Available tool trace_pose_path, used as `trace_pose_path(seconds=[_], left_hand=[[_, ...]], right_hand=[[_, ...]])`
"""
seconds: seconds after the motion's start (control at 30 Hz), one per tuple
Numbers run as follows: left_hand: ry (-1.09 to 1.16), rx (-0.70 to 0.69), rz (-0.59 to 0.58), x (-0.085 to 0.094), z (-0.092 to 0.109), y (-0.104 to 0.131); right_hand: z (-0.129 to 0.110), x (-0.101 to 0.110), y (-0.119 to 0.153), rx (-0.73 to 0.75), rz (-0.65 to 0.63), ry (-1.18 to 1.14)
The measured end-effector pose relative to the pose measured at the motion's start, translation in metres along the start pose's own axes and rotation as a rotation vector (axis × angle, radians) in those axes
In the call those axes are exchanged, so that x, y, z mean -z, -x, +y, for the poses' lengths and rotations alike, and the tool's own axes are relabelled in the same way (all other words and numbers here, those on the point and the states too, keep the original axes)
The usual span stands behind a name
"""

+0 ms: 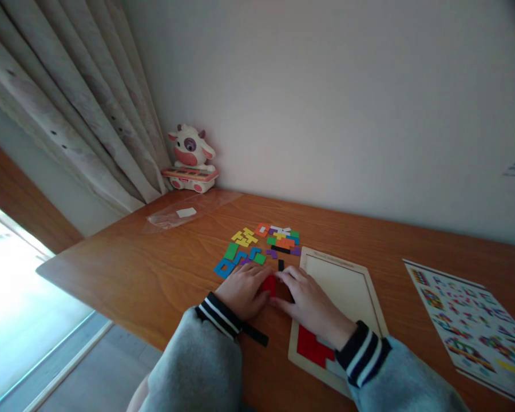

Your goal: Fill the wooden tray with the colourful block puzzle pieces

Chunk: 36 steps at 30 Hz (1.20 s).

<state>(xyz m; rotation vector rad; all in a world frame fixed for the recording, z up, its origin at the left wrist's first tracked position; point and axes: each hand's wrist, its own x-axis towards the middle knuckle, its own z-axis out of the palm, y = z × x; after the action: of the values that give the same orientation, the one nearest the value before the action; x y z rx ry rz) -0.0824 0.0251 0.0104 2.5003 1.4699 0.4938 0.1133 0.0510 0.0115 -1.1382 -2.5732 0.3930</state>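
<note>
Both hands meet over the wooden table, around a red piece (pixel 269 284). My left hand (pixel 245 289) has its fingers closed against the red piece from the left. From the right, my right hand (pixel 306 297) touches its edge with thumb and fingertips pinched inward. A pale wooden tray (pixel 343 280) lies under my right forearm, with red pieces (pixel 311 346) in its near left corner. One black piece (pixel 280 265) lies just beyond my hands, and a black strip (pixel 255 335) is beside my left cuff.
Several coloured pieces (pixel 230 250) are spread beyond my hands. A printed sheet (pixel 472 326) lies at the right. Farther back are a clear plastic bag (pixel 167 218) and a cow toy (pixel 191 160) by the curtain. The table's left edge (pixel 98 309) shows.
</note>
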Motion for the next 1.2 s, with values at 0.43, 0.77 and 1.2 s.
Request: trace_pose_path(seconds=[0.43, 0.77, 1.2], left_hand=[[0.070, -0.003, 0.017, 0.001, -0.008, -0.002], [0.074, -0.025, 0.014, 0.001, -0.009, 0.000], [-0.022, -0.060, 0.082, 0.004, -0.002, -0.003]], right_hand=[[0.008, 0.008, -0.017, -0.087, -0.139, -0.139], [0.014, 0.004, -0.020, -0.130, -0.123, -0.280], [0.013, 0.013, -0.004, -0.068, 0.025, -0.353]])
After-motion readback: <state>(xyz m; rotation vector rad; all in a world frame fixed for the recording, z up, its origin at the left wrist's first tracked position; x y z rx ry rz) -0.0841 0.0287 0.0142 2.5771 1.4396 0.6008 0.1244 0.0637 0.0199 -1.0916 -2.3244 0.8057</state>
